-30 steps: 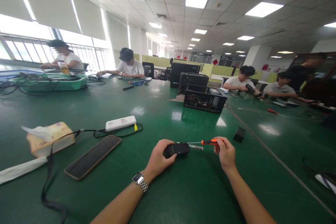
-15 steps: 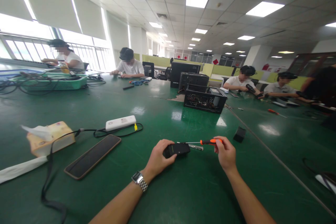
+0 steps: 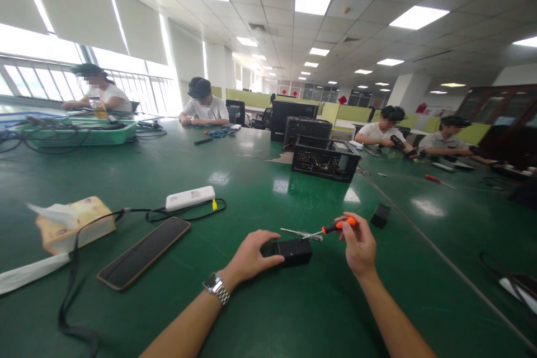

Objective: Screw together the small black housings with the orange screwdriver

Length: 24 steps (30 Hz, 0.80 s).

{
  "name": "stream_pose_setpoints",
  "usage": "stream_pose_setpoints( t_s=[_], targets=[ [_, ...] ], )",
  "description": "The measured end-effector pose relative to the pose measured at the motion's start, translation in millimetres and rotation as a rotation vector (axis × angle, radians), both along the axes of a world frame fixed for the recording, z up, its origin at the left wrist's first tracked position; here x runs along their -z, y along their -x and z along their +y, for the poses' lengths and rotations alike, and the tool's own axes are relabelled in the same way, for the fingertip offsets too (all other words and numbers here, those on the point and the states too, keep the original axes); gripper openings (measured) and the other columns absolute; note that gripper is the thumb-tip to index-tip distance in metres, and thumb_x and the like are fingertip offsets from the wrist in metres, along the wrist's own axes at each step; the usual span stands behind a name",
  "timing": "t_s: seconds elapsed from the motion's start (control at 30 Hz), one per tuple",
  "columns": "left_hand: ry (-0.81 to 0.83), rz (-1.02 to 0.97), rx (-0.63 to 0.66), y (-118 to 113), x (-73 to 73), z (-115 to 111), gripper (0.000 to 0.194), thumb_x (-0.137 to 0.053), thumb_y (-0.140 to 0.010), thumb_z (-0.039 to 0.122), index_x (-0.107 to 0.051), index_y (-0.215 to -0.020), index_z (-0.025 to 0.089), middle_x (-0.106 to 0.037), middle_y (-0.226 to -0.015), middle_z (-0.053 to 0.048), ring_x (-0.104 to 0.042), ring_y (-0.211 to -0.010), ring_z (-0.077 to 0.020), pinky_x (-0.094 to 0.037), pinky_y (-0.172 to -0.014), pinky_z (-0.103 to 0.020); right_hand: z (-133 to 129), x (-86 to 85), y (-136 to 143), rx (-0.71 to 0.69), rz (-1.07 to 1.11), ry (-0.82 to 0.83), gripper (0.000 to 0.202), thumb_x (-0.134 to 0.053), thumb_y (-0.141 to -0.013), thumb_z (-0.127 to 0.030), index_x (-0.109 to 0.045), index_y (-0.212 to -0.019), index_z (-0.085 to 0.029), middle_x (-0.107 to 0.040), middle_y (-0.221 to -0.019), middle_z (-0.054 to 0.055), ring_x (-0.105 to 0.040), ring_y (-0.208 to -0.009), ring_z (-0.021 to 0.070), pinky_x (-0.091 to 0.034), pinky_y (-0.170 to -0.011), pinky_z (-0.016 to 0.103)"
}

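My left hand (image 3: 255, 257), with a metal watch (image 3: 216, 287) on its wrist, grips the left end of a small black box-shaped device (image 3: 296, 253) on the table. My right hand (image 3: 359, 243) is closed around the orange and black handle of a screwdriver (image 3: 339, 225). Its thin shaft slants down to the left, and the tip is at the top edge of the device; whether it touches cannot be made out. Just behind the device lies a second, clear-handled screwdriver (image 3: 309, 235). Another small black block (image 3: 380, 215) stands beyond my right hand.
On the left are a phone (image 3: 145, 253), a tissue pack (image 3: 78, 224) and a white power bank-like block (image 3: 190, 198) with a black cable. An opened computer case (image 3: 325, 159) stands further back, near a green basket (image 3: 100, 133) of cables. Several people sit around the green table (image 3: 260, 324).
The device has turned and shifted slightly right and down with my left hand. The screwdriver has gone from nearly level to a slant, its tip lower, and the clear-handled one shows more.
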State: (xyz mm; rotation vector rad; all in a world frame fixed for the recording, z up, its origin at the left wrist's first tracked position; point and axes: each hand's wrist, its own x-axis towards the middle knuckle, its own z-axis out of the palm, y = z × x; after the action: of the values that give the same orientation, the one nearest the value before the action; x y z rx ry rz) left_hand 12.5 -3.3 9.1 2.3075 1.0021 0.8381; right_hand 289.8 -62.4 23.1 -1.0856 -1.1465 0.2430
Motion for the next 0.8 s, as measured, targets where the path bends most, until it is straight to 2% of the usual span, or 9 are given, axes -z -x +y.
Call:
stream_pose_setpoints(
  t_s=[0.1,0.2,0.27,0.37,0.43,0.53,0.67,0.8],
  targets=[
    [-0.107,0.056,-0.179,26,-7.0,19,0.041,-0.062,-0.082,0.048,-0.065,-0.114,0.022,-0.067,-0.116,-0.008,-0.06,-0.109,-0.0279,-0.045,-0.096,-0.04,2,4.6,-3,0.028,0.053,0.028,0.029,-0.059,-0.085,-0.039,-0.059,-0.105,-0.018,-0.069,-0.085,0.005,-0.061,-0.06,0.0145,-0.048,-0.05,0.025],
    [-0.171,0.224,-0.547,67,-11.7,40,0.049,-0.048,-0.088,0.05,-0.063,-0.116,0.014,-0.065,-0.119,-0.015,-0.057,-0.112,-0.0327,-0.045,-0.095,-0.043,4,6.6,-5,0.031,0.068,0.042,0.031,-0.059,-0.085,-0.041,-0.059,-0.104,-0.017,-0.069,-0.083,0.005,-0.061,-0.059,0.0146,-0.047,-0.048,0.025],
    [-0.162,0.388,-0.735,98,-10.7,51,0.053,-0.048,-0.087,0.051,-0.059,-0.123,0.013,-0.062,-0.124,-0.018,-0.054,-0.115,-0.0371,-0.043,-0.094,-0.05,4,6.6,-5,0.025,0.065,0.046,0.031,-0.059,-0.085,-0.042,-0.059,-0.104,-0.017,-0.069,-0.083,0.005,-0.062,-0.059,0.0149,-0.048,-0.049,0.025],
    [-0.057,0.544,-0.897,142,-4.8,61,0.059,-0.054,-0.081,0.052,-0.057,-0.127,0.015,-0.056,-0.133,-0.019,-0.046,-0.121,-0.0444,-0.036,-0.095,-0.062,3,5.4,-3,0.02,0.061,0.045,0.03,-0.06,-0.085,-0.041,-0.059,-0.104,-0.017,-0.069,-0.083,0.005,-0.062,-0.058,0.0146,-0.049,-0.049,0.025],
    [0.042,0.58,-0.955,164,-1.1,65,0.055,-0.055,-0.08,0.051,-0.059,-0.124,0.018,-0.055,-0.134,-0.017,-0.046,-0.119,-0.0494,-0.035,-0.091,-0.066,2,4.6,-3,0.016,0.064,0.041,0.029,-0.06,-0.085,-0.04,-0.059,-0.103,-0.017,-0.069,-0.082,0.005,-0.062,-0.058,0.0141,-0.048,-0.048,0.025],
    [0.143,0.559,-0.85,181,0.2,68,0.054,-0.052,-0.082,0.048,-0.056,-0.128,0.019,-0.05,-0.139,-0.018,-0.052,-0.114,-0.0475,-0.042,-0.085,-0.063,3,3.7,-2,0.012,0.069,0.037,0.03,-0.06,-0.084,-0.04,-0.059,-0.103,-0.017,-0.068,-0.08,0.004,-0.062,-0.057,0.014,-0.048,-0.047,0.024],
    [0.148,0.553,-0.861,183,-0.6,69,0.049,-0.055,-0.08,0.039,-0.059,-0.125,0.022,-0.05,-0.139,-0.017,-0.053,-0.112,-0.0485,-0.041,-0.083,-0.064,3,3.0,-1,0.018,0.074,0.038,0.029,-0.06,-0.084,-0.041,-0.059,-0.102,-0.017,-0.067,-0.078,0.003,-0.061,-0.056,0.0138,-0.047,-0.047,0.024],
    [0.138,0.531,-0.891,188,7.5,74,0.045,-0.059,-0.076,0.037,-0.062,-0.119,0.026,-0.052,-0.138,-0.015,-0.053,-0.112,-0.0488,-0.041,-0.082,-0.065,3,3.7,-2,0.009,0.075,0.035,0.028,-0.06,-0.084,-0.039,-0.059,-0.102,-0.018,-0.067,-0.079,0.003,-0.061,-0.056,0.0136,-0.047,-0.046,0.024]
  ],
)
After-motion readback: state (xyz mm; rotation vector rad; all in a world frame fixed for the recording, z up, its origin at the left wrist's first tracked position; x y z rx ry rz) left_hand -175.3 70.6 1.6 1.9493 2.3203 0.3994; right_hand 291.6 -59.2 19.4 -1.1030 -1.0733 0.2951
